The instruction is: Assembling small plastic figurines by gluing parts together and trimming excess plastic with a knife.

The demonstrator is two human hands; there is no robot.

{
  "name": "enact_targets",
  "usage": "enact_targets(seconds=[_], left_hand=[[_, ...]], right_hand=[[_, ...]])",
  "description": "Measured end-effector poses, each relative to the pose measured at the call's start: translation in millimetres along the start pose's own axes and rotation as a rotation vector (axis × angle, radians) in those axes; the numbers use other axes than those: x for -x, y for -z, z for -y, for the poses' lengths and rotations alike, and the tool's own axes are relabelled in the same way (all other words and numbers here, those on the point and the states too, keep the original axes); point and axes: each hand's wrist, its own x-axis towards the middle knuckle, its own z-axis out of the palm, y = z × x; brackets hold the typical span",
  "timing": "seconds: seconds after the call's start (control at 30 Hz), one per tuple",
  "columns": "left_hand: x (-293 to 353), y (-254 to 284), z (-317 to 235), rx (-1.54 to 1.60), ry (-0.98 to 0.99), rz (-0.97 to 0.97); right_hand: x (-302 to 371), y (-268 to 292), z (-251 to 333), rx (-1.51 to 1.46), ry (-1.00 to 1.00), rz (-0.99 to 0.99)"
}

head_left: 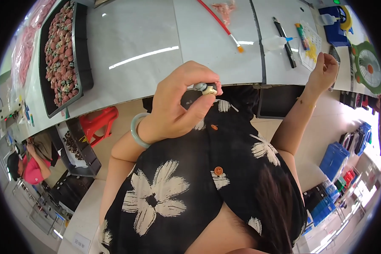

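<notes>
My left hand (170, 99) is raised in front of my chest, just off the table's front edge. Between thumb and fingertips it pinches a small figurine (209, 89) with grey, cream, dark and pink parts; the fingers hide some of it. My right hand (323, 75) is at the right part of the table edge, fingers curled in toward the thumb. Whether anything is in those fingers is hidden. Nearest to it lie a white sheet with yellow paint smears (312, 51) and a black pen-like tool (285, 42).
A black tray (84, 63) of pinkish pieces stands at the left. On the table are a red-handled brush (220, 20), a pink scrap (225, 12), a blue-tipped squeeze bottle (274, 43) and a paint tube (301, 36). A green fan (367, 65) sits far right; a person (31, 167) works at left.
</notes>
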Motion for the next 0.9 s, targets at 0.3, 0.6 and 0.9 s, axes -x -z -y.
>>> enact_targets(seconds=[0.3,0.6,0.9], left_hand=[[1,-2,-5,0.116,0.092,-0.067],[4,-1,-1,0.267,0.006,-0.010],[9,2,1,0.286,-0.038,-0.043]], right_hand=[[60,2,85,-0.631,0.020,0.162],[70,0,88,-0.650,0.016,0.247],[79,-19,80,-0.665,-0.044,0.162]])
